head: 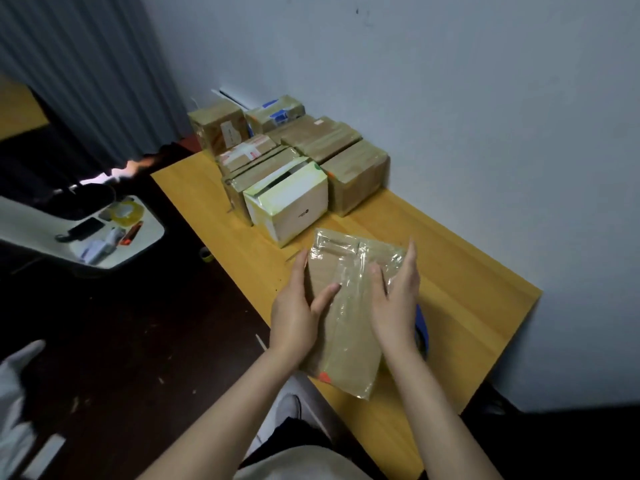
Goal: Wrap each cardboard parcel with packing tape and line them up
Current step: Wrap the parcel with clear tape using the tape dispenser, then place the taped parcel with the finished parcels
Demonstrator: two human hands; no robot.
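A flat brown cardboard parcel [346,327], wrapped in shiny clear packing tape, is held over the near part of the wooden table [460,271]. My left hand [298,306] holds its left edge, thumb across the top face. My right hand [394,299] holds its right edge, thumb on top and fingers straight along the side. A blue object [423,327], possibly a tape dispenser, peeks out behind my right wrist. Several taped parcels [294,161] stand grouped at the far end of the table, a pale one [291,202] nearest.
A white tray-like surface [131,244] at the left carries a yellowish tape roll [128,211], a dark phone and small tools. The wall runs along the table's right side, a grey curtain hangs at the back left. Dark floor lies to the left of the table.
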